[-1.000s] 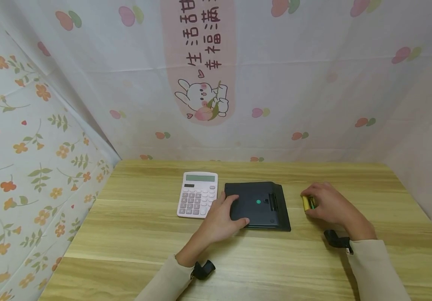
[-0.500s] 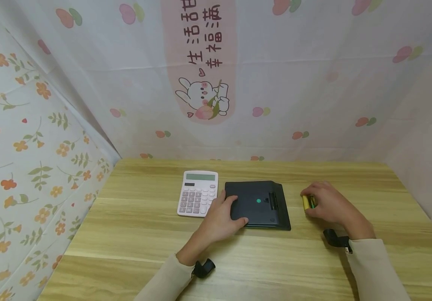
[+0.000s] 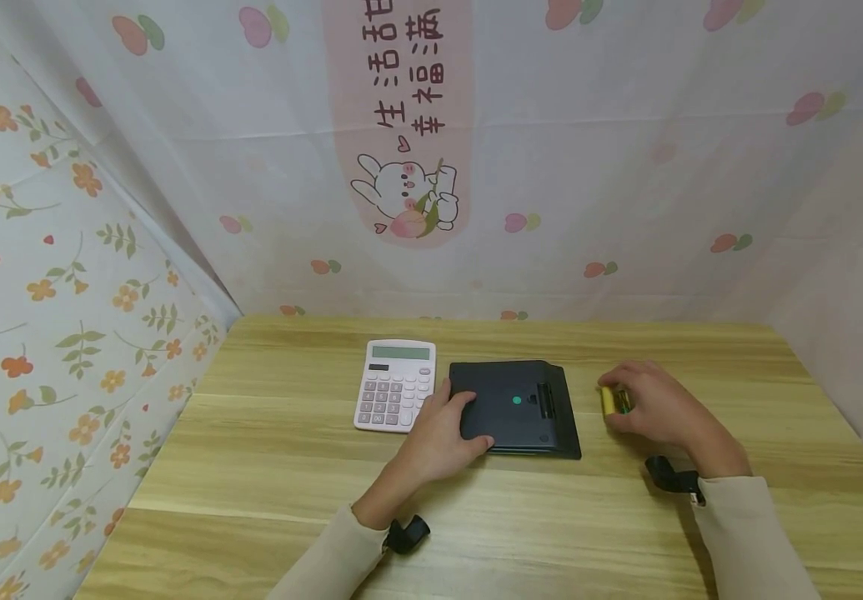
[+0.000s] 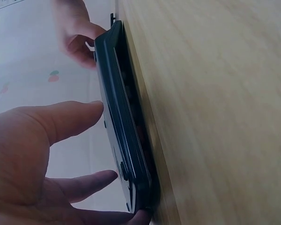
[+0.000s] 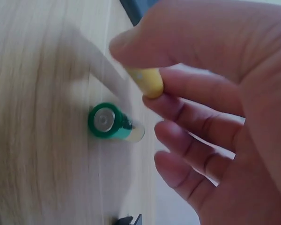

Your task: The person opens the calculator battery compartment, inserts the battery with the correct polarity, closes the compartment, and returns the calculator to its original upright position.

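Your left hand [image 3: 439,433] is resting, fingers spread, on the left part of a black electronic device [image 3: 502,408], which is lying just right of a white calculator [image 3: 396,386] on the wooden table [image 3: 266,475]. Your right hand [image 3: 649,404] is pinching a yellow cylinder [image 5: 151,84] between thumb and fingers, just beside a green battery [image 5: 103,120].

Over the last half second, you moved the yellow cylinder [image 3: 608,401] slightly left, toward the black device [image 3: 502,417], and the thumb and fingertips of your right hand [image 3: 644,402] shifted with it. The thumb tip of your left hand [image 3: 440,433] drew back a touch. The table [image 3: 551,517] sat marginally higher in the head view than a second earlier.
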The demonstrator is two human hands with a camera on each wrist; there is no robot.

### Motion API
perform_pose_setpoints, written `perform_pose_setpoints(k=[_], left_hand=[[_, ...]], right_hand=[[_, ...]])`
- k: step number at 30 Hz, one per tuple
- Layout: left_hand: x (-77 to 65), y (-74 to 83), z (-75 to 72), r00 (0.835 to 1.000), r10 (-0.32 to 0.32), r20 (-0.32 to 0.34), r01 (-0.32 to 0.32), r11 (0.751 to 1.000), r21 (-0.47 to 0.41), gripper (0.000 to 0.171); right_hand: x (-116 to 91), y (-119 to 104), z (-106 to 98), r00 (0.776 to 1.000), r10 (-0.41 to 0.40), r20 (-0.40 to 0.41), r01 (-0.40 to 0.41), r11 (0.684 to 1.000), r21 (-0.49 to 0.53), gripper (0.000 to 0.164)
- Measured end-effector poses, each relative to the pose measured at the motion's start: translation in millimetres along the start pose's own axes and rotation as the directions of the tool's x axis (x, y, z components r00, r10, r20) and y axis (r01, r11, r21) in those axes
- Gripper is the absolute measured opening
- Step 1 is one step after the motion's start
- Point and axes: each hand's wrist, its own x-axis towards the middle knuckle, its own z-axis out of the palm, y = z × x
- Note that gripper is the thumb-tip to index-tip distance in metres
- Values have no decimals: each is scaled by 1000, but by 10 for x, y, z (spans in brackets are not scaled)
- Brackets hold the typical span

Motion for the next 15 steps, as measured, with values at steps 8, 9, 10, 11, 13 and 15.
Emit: perform_pose_setpoints(k=[8, 9, 10, 11, 13, 15], left_hand=[[-16, 48, -53, 1000, 9, 21, -9, 1000, -2, 71], [-3, 25, -35, 1000, 4, 21, -4, 1000, 3, 71], [5, 8, -22, 1000, -3, 22, 3, 1000, 3, 72], [15, -8, -12, 1000, -9, 27, 9, 1000, 4, 73], [34, -40, 13, 999, -15, 29, 15, 1000, 7, 74], [41, -51, 21, 999, -21, 33, 21, 1000, 6, 75]], right_hand=[[36, -85, -9, 1000, -28, -3, 28, 995, 94, 51], [39, -98, -10, 1000, -29, -6, 29, 994, 105, 53], [42, -110, -8, 999, -31, -10, 32, 993, 117, 53], [46, -120, -5, 999, -36, -15, 37, 991, 127, 54], [56, -142, 5, 998, -48, -28, 51, 988, 143, 53], [65, -160, 19, 997, -65, -39, 70, 985, 160, 52]])
